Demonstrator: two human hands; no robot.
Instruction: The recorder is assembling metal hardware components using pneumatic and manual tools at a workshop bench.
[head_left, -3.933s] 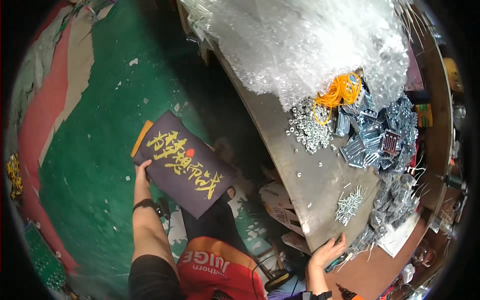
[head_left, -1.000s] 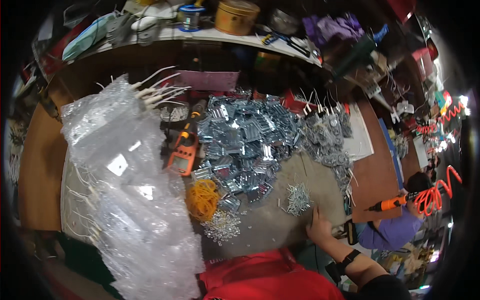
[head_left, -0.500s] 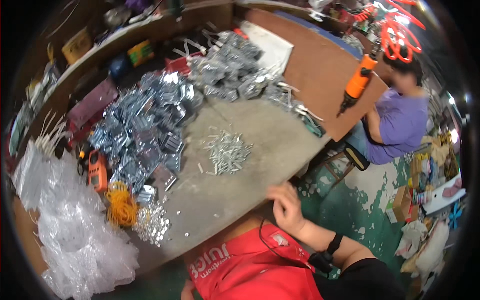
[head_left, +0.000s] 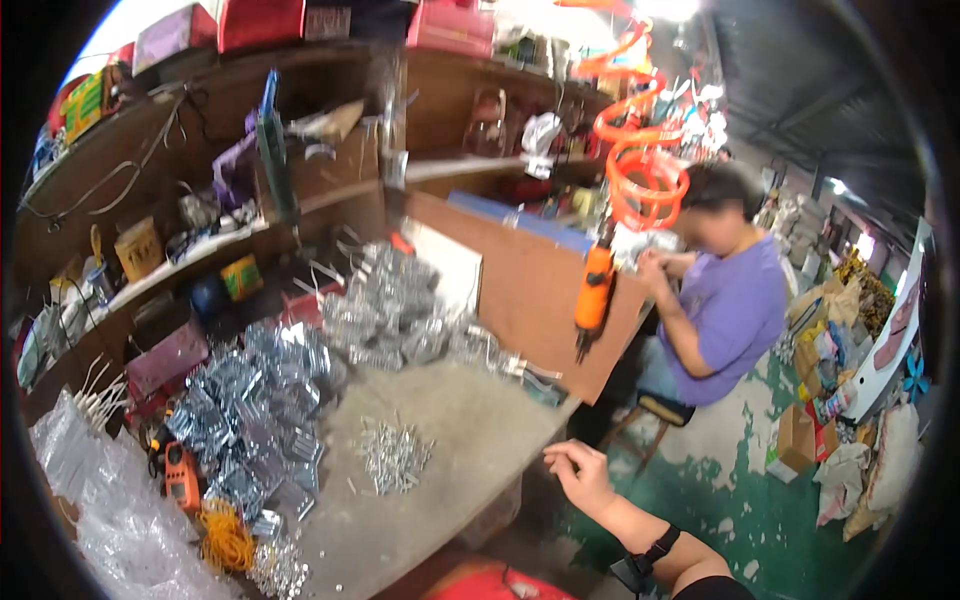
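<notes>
My right hand hangs in the air just off the table's right edge, fingers loosely bent and apart, with nothing visible in them. A dark strap with a small black device sits on that forearm. My left hand is out of sight. Nearest on the grey tabletop lies a loose heap of silvery screws or pins. Left of it is a big pile of shiny metal brackets. Clear bagged parts are heaped toward the back.
An orange power screwdriver hangs from a red coiled hose. Another screwdriver hangs at back left. Plastic bags, yellow rubber bands and small metal pieces lie at left. A co-worker in purple sits at right.
The view has tilted up, showing more shelves and the ceiling. My right hand has gone from the table edge to just beyond it. The co-worker's hands now show, raised together.
</notes>
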